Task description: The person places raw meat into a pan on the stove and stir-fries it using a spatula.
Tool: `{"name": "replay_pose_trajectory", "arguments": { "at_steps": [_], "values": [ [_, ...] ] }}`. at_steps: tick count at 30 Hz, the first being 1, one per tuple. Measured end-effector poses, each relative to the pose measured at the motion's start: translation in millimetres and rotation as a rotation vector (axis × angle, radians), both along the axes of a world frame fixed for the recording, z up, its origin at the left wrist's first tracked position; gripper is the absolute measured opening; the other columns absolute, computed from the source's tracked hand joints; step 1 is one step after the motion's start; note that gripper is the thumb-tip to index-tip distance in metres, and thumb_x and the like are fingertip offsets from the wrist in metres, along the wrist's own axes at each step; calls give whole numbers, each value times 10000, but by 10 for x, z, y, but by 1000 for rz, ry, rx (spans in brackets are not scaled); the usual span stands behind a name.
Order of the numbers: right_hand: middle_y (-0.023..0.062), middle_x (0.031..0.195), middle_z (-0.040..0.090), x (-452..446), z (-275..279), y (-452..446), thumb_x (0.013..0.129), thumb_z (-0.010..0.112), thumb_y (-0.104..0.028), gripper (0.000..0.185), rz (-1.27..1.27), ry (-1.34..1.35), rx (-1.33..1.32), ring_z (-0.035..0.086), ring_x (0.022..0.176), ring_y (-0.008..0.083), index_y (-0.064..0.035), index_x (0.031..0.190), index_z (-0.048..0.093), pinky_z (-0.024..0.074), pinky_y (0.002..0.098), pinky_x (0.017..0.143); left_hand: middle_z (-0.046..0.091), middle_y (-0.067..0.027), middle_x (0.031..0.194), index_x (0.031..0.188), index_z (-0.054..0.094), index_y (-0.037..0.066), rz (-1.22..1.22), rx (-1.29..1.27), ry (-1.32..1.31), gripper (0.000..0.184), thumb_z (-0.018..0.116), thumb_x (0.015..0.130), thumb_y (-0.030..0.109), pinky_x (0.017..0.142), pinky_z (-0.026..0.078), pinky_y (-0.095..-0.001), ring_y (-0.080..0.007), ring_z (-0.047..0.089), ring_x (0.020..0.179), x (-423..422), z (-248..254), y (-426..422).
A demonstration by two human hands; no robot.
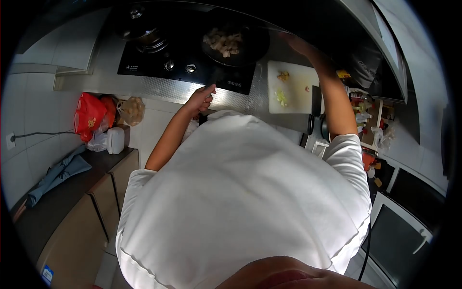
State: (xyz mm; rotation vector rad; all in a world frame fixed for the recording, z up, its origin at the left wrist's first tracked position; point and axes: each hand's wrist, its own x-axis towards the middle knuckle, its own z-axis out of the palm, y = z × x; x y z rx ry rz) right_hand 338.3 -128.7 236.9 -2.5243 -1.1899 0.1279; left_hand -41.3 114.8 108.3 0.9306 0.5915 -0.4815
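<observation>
My left hand (200, 100) is closed in front of the stove's front edge, its fingers wrapped round a small dark piece, perhaps a handle, that I cannot make out. Beyond it, a dark wok (246, 57) with pale browned chunks of food (225, 43) sits on the black gas stove (159, 70). My right arm stretches forward past the cutting board, and my right hand (294, 44) is in shadow under the range hood; its fingers are hidden. On the white cutting board (296, 103) lie chopped green pieces (281, 98), yellowish-brown pieces (283, 75) and a cleaver (315, 100) at the right edge.
A lidded pot (139, 31) stands on the left burner. The range hood (356, 29) overhangs the counter. Bottles (361, 103) crowd a shelf on the right. A red bag (89, 115) and a white container (116, 139) stand on the left, near a folded blue umbrella-like item (62, 171).
</observation>
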Motion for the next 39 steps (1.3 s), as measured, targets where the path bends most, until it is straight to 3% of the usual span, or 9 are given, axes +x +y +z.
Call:
{"name": "replay_pose_trajectory", "arguments": {
  "at_steps": [5,15,22,24,27,30,33,34,39],
  "values": [
    [-51,571,510,97,266,89,958,649,-345,265,-103,-118,-210,422,466,39,-92,1026,693,359,235,420,324,70,587,974,499,129,6,10,9,380,565,977,503,385,157,-205,-39,208,439,2,29,-25],
    [-63,563,461,-193,-536,242,959,653,-345,325,-427,1482,-65,369,450,13,-62,1118,683,302,170,413,325,74,591,973,510,125,10,8,15,376,556,984,497,386,151,-216,-37,202,443,-1,63,-47],
    [25,651,583,-528,-270,102,918,686,-370,295,-333,905,109,538,567,89,-99,1030,716,424,258,478,327,78,598,977,510,120,21,17,11,369,544,993,487,392,152,-217,-38,209,457,-11,38,-55],
    [127,785,687,-459,-245,58,911,683,-321,278,65,17,235,662,703,239,-65,1017,713,528,370,597,324,78,600,981,507,121,13,17,3,366,542,994,485,395,154,-214,-37,209,461,-6,29,-57],
    [161,938,731,-882,387,349,949,613,-292,283,67,-382,165,703,833,327,-77,1106,707,544,438,735,320,80,600,986,504,120,18,-14,-7,368,549,991,486,393,152,-210,-35,208,458,-10,-5,-81],
    [194,1007,710,-979,261,709,941,574,-273,284,-210,-334,-434,687,911,366,-98,1117,712,542,447,761,319,80,601,990,502,118,18,-3,-4,372,555,988,486,390,148,-207,-31,208,455,2,5,-99],
    [180,990,715,-1239,81,873,934,559,-280,276,-449,73,-228,689,881,373,-112,1080,723,543,465,754,321,81,600,991,502,115,31,-12,-6,371,563,986,481,384,144,-208,-27,209,450,-1,4,-102],
    [168,969,720,-1340,24,833,922,563,-254,246,-81,-359,-357,693,863,368,-115,1038,730,542,479,737,321,81,600,991,502,115,35,-12,-8,371,563,986,481,384,144,-208,-27,209,450,7,18,-97],
    [175,937,714,-1272,348,983,884,594,-176,186,-155,-190,-346,691,858,381,-98,992,724,545,491,747,298,86,594,993,516,105,50,-39,-25,376,586,973,474,393,151,-211,-30,217,458,-18,-7,-138]
  ]
}}
